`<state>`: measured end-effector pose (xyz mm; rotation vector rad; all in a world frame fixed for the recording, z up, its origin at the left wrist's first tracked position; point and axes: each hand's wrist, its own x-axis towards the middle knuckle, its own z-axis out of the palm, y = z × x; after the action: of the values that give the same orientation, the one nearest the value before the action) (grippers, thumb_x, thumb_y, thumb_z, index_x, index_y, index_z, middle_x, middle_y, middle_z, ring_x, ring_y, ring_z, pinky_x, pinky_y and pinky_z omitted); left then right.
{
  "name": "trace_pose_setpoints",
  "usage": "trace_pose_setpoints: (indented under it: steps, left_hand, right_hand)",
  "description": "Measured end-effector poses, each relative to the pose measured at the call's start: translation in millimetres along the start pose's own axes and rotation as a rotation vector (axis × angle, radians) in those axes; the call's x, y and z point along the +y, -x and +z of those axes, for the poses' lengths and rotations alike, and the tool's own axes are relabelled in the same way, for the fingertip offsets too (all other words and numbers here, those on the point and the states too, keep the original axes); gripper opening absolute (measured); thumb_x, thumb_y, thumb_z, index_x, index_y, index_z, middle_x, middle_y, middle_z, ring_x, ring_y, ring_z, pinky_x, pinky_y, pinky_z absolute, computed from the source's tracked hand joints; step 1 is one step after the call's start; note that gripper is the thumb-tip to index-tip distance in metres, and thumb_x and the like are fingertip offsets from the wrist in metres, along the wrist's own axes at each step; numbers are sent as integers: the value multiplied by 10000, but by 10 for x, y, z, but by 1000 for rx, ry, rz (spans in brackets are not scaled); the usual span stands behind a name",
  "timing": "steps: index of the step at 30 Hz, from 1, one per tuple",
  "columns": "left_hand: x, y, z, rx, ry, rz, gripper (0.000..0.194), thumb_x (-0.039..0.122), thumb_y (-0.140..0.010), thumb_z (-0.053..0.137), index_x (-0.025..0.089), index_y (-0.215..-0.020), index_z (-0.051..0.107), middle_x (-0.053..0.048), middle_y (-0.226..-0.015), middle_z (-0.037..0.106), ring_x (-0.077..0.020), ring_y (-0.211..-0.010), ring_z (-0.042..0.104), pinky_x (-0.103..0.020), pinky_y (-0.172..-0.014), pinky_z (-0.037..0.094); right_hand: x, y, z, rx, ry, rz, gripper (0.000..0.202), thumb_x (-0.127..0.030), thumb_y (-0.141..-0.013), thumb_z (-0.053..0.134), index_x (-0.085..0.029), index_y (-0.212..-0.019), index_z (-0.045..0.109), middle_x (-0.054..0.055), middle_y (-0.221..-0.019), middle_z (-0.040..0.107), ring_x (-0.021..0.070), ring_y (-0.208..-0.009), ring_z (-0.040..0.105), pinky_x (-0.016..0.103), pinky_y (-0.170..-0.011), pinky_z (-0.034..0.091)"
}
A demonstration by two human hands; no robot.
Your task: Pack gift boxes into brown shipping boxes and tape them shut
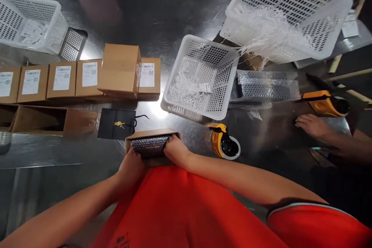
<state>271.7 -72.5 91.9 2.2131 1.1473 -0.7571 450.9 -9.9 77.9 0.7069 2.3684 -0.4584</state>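
Note:
Close to my body stands an open cardboard box [153, 133] with a dark package in bubble wrap [149, 145] in its opening. My left hand [133, 161] is closed at the box's left front corner, by the package's left end. On the right, the curled fingers of my right hand [176, 149] press at the package's right end, just inside the box; their tips are partly hidden. A black paper bag [112, 124] with a gold logo and black cord handles lies just behind and left of the box. To the right sits a yellow tape dispenser [217, 143].
Labelled cartons [61, 81] stand in a row at left, with an unlabelled carton [119, 69] on top. Open cartons [40, 120] lie before them. White baskets [213, 102] hold shredded filler. Bubble-wrapped packages [269, 87] lie right, near another person's hand [315, 126] and a second dispenser [321, 104].

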Motion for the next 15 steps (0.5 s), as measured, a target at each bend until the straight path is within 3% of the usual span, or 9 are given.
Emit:
trace_pose_setpoints:
  steps: [4, 8, 13, 15]
  left_hand:
    - [-59, 21, -115, -12, 23, -28, 308, 71, -834, 455, 89, -861, 761, -212, -955, 712, -323, -958, 635, -467, -879, 452]
    - [-47, 3, -179, -62, 233, 59, 373, 159, -917, 355, 158, -1031, 710, -131, -1019, 724, -244, -934, 665, -344, -782, 502]
    - [150, 47, -115, -125, 323, -169, 573, 508, -935, 312, 93, -994, 703, -206, -945, 739, -306, -808, 706, -382, -694, 529]
    - [201, 9, -62, -77, 386, -217, 617, 566, -909, 329, 91, -971, 718, -211, -917, 744, -319, -794, 711, -386, -684, 532]
  right_hand:
    - [-46, 6, -53, 111, -36, 19, 227, -111, -867, 498, -87, -872, 723, 199, -903, 693, 305, -925, 619, 445, -840, 447]
    - [-147, -66, -96, 308, -102, -101, 198, -155, -870, 517, -149, -1028, 635, 177, -1084, 629, 282, -949, 601, 371, -717, 482]
    - [-173, -119, -3, 137, -133, -66, 498, -196, -792, 674, -192, -1247, 474, 152, -970, 660, 261, -859, 656, 306, -650, 500]
    - [-188, -110, 59, 101, -123, -9, 502, -186, -826, 634, -194, -1288, 439, 164, -970, 666, 255, -822, 672, 303, -642, 508]
